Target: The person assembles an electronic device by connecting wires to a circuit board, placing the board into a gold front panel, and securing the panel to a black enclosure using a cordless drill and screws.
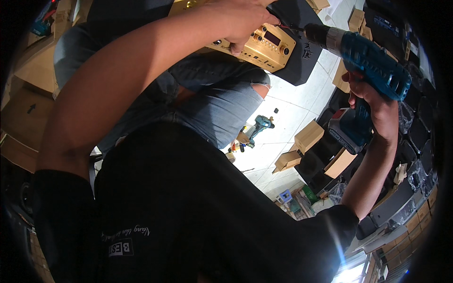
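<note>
My right hand (373, 101) is wrapped round the grip of a teal cordless drill (375, 61). The drill lies nearly level, its dark chuck and thin bit pointing left. Over a gold control panel (266, 49) with black knobs and a small dark display, my left hand (238, 21) lies with fingers apart. One of its fingers stretches to the bit's tip; the thumb hangs over the panel's near side. Whether a screw sits at the tip is too small to tell. Several small dark screws (307, 51) lie on the black board (297, 70) beside the panel.
A second teal power tool (260, 129) lies on the pale tiled floor (292, 94), near small loose parts. Cardboard pieces (309, 136) lie to its right. Black speaker-like boxes (417, 122) stack along the right, and cartons (30, 113) stand at the left.
</note>
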A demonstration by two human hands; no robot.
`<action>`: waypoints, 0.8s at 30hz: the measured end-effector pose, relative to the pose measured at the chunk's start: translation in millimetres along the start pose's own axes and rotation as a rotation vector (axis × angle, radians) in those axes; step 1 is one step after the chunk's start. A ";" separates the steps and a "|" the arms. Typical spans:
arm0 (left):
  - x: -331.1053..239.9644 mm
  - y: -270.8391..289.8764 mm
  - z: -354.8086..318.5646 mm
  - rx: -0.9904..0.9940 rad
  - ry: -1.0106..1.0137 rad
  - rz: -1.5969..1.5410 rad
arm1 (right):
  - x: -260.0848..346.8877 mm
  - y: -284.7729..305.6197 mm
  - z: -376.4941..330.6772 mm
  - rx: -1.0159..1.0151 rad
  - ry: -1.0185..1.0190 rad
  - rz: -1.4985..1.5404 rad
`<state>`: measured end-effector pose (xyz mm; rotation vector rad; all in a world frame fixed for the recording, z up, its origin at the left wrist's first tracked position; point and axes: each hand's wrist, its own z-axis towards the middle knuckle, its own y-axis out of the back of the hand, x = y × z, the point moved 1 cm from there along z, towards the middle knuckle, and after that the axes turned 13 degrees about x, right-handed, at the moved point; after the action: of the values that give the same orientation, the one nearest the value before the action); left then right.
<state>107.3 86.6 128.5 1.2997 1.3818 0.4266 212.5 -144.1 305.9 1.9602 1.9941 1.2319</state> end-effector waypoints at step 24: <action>8.0 -6.9 3.8 -0.021 -0.046 -0.036 | 9.4 7.0 9.8 0.147 0.034 -0.129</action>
<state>109.5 89.6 117.9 1.2584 1.3564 0.3843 222.0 -132.3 307.7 1.8480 2.2480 1.1261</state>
